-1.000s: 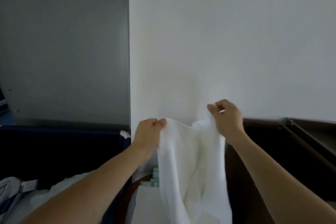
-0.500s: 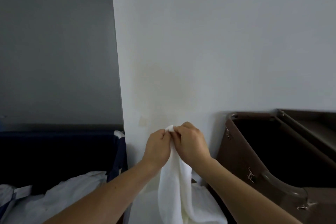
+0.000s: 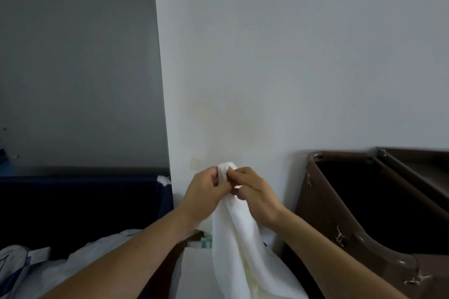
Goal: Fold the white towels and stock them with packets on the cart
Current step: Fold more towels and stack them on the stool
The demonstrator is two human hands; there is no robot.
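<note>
A white towel (image 3: 240, 245) hangs doubled in front of me, its top edges bunched between my hands. My left hand (image 3: 204, 198) pinches the top of the towel from the left. My right hand (image 3: 257, 198) pinches the same bunched corners from the right, touching the left hand. The towel's lower end drapes onto a white folded surface (image 3: 194, 272) below. A pale green packet (image 3: 205, 242) peeks out just behind the towel. The brown cart (image 3: 340, 221) stands at the right with a dark open bin.
A dark blue laundry bin (image 3: 80, 204) holding crumpled white linen (image 3: 73, 264) sits at the lower left. A white wall with its corner edge (image 3: 161, 104) rises straight ahead. A second brown cart rail (image 3: 413, 172) runs along the far right.
My hands, spread apart holding two towel corners a second ago, have come together and now pinch the corners as one bunch. The view has shifted right, showing more of the cart.
</note>
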